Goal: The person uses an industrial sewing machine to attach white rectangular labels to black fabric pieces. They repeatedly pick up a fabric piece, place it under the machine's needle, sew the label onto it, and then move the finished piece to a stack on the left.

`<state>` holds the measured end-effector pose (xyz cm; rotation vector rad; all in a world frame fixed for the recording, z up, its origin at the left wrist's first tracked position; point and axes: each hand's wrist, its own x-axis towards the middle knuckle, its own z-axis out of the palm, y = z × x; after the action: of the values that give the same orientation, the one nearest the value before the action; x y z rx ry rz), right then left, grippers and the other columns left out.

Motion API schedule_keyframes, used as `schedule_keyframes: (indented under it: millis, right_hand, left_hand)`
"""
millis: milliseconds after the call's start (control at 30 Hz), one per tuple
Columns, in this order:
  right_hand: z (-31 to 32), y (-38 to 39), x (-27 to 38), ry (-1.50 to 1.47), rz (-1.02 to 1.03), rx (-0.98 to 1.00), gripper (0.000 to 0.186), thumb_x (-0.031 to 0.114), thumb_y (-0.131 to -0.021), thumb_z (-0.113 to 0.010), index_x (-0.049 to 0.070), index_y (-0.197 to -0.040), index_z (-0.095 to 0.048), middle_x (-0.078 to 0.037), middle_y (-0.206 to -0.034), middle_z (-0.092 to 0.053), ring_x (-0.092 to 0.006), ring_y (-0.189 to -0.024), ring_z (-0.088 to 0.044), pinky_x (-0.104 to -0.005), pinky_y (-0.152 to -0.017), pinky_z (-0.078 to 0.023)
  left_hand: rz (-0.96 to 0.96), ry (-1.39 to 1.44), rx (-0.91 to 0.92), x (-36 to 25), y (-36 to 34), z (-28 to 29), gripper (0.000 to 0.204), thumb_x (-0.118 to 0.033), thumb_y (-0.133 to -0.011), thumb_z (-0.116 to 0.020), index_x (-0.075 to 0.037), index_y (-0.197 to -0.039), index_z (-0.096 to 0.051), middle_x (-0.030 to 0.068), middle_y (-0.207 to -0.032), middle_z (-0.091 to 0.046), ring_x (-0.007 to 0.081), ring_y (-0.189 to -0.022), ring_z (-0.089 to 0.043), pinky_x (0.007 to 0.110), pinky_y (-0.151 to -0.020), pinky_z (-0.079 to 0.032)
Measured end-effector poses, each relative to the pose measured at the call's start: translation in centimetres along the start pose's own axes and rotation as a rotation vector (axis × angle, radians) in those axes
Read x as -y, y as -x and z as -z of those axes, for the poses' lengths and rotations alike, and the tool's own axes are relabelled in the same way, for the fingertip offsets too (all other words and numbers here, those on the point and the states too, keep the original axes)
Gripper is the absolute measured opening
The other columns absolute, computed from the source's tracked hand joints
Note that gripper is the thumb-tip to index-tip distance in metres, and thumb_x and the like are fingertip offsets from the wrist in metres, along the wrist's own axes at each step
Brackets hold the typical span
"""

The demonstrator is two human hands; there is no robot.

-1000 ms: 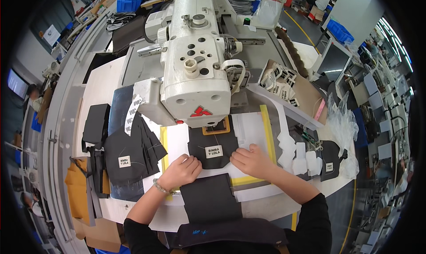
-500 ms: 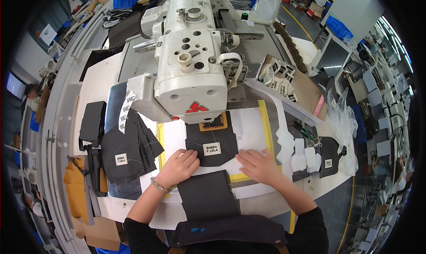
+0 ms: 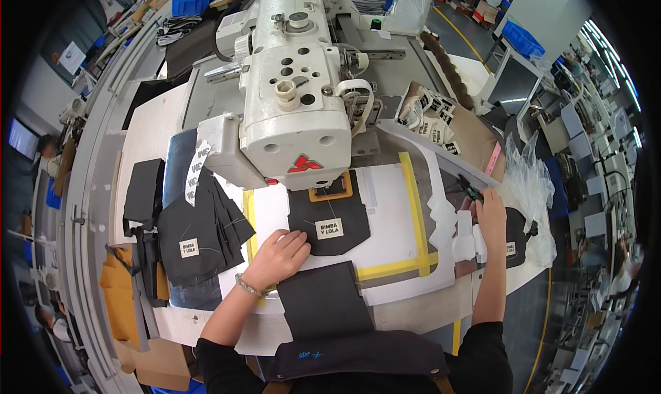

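A person's left hand [image 3: 279, 258], a beaded bracelet [image 3: 249, 286] at the wrist, rests with bent fingers at the left edge of a black fabric panel [image 3: 348, 218], though whether it pinches the material cannot be told, while the right hand [image 3: 490, 211] reaches away to dark-handled snips [image 3: 469, 185], its grip on them unclear from this angle. The panel, bearing a cream label [image 3: 329, 228], lies flat on a white sheet [image 3: 392, 222] edged with yellow tape [image 3: 415, 215], its upper end under an orange frame [image 3: 350, 186] below the head of a white sewing machine [image 3: 296, 129]. A plain black piece [image 3: 323, 301] lies nearer the person on the worktop [image 3: 427, 316]. To the left sits a stack of black panels [image 3: 206, 222]; to the right, beyond the snips, are a cardboard box [image 3: 482, 150] of labels and a clear plastic bag [image 3: 530, 187]
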<state>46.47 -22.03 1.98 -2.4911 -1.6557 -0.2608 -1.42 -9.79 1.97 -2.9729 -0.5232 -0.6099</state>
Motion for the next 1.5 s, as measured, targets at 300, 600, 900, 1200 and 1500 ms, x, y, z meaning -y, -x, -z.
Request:
schedule_keyframes:
  millis: [300, 600, 900, 1200, 1500]
  right_hand:
    - [0.2, -0.3, 1.3, -0.068, -0.046, -0.07, 0.019, 0.007, -0.083, -0.06, 0.005, -0.099, -0.05, -0.012, -0.083, -0.062, -0.035, -0.075, -0.061, -0.0433, -0.072, -0.041]
    - [4.8, -1.9, 10.4, -0.311, 0.356, -0.397, 0.028, -0.003, -0.08, -0.056, 0.004, -0.108, -0.056, -0.013, -0.091, -0.061, -0.0321, -0.071, -0.059, -0.0419, -0.071, -0.044]
    - [3.2, -2.8, 20.3, -0.257, 0.937, -0.137, 0.051, 0.032, -0.078, -0.072, 0.022, -0.127, -0.061, 0.001, -0.08, -0.054, -0.0178, -0.066, -0.055, -0.0317, -0.058, -0.044]
    - [0.9, -4.0, 23.8, -0.216, 1.201, -0.268, 0.041, 0.015, -0.076, -0.063, 0.02, -0.116, -0.066, 0.006, -0.084, -0.055, -0.0106, -0.077, -0.056, -0.0281, -0.062, -0.044]
    - [-0.7, -3.7, 23.5, -0.306, 1.045, -0.228, 0.043, 0.019, -0.075, -0.068, 0.019, -0.118, -0.064, 0.004, -0.079, -0.054, -0.0125, -0.062, -0.057, -0.0285, -0.057, -0.044]
  left_hand:
    - [0.161, 0.154, 0.026, 0.0, 0.1, 0.6, 0.023, -0.009, -0.077, -0.061, -0.006, -0.099, -0.066, 0.0039, -0.101, -0.067, 0.0167, -0.098, -0.062, 0.032, -0.084, -0.048]
    - [-0.077, 0.19, -0.202, -3.6, -0.3, 2.9, 0.022, -0.006, -0.074, -0.065, -0.006, -0.095, -0.071, 0.003, -0.095, -0.068, 0.016, -0.085, -0.065, 0.03, -0.073, -0.05]
    - [-0.185, 0.094, -0.142, -6.3, 0.9, 2.8, 0.025, -0.007, -0.072, -0.066, -0.003, -0.097, -0.07, 0.0047, -0.093, -0.067, 0.0147, -0.081, -0.063, 0.027, -0.072, -0.051]
    - [-0.198, 0.077, -0.16, -6.9, 0.9, 3.2, 0.023, -0.006, -0.073, -0.066, -0.003, -0.095, -0.071, 0.0048, -0.092, -0.068, 0.0139, -0.079, -0.063, 0.026, -0.07, -0.049]
    - [0.19, 0.373, -0.276, -5.2, 0.7, 4.2, 0.025, 0.002, -0.069, -0.065, -0.009, -0.092, -0.067, 0.0002, -0.091, -0.069, 0.015, -0.079, -0.064, 0.029, -0.071, -0.048]
